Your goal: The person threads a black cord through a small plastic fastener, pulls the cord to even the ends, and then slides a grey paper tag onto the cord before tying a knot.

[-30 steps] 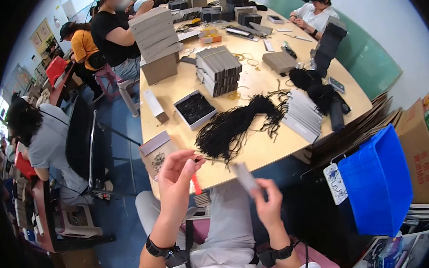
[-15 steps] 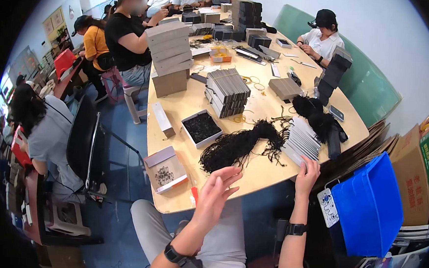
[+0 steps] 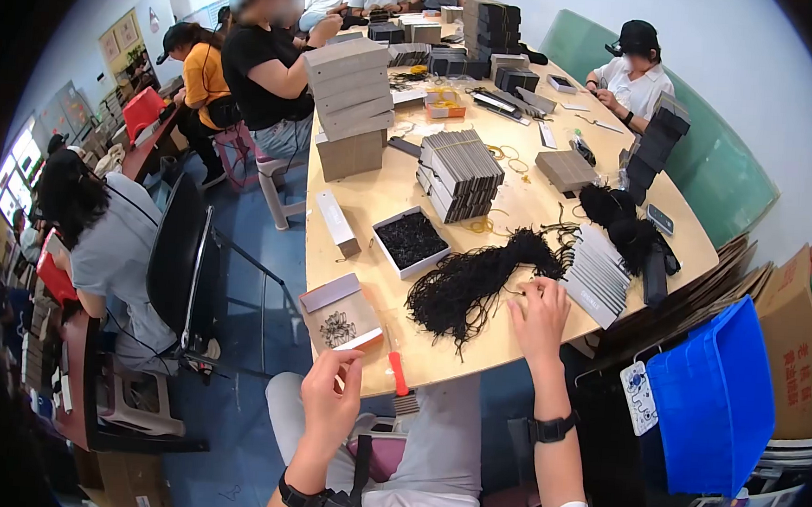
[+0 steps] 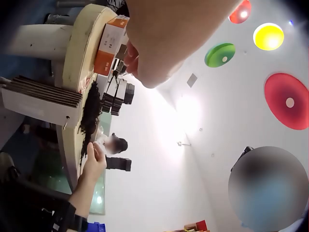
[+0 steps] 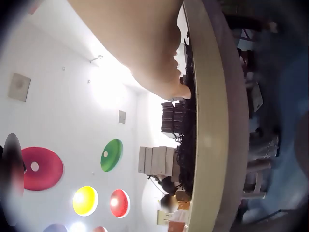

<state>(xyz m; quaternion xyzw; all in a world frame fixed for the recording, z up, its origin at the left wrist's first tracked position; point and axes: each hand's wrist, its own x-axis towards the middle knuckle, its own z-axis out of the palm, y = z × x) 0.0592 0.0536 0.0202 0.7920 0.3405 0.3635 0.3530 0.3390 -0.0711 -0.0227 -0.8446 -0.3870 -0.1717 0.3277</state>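
My left hand [image 3: 330,402] hovers at the front edge of a shallow open box [image 3: 370,338] holding small metal pieces [image 3: 336,330]; its fingers are loosely bent, and nothing shows in them. My right hand [image 3: 541,325] reaches over the table to the near right side of a bundle of black cords [image 3: 464,290]. Its fingertips are right at loose cord ends, thumb and forefinger apart. Just right of that hand lies a fanned row of flat grey pieces [image 3: 598,279]. A red strip-like object [image 3: 399,374] hangs over the table edge between the hands.
A white box of black bits [image 3: 411,242] and a banded grey stack [image 3: 460,176] stand behind the cords. Tall grey boxes [image 3: 349,87] rise at the left. A blue bin [image 3: 718,393] is to the right. Other people sit or stand around the table.
My right hand, which held a flat grey piece, went to the grey row without it, then moved left to the cords. My left hand shifted right, then back left to the box.
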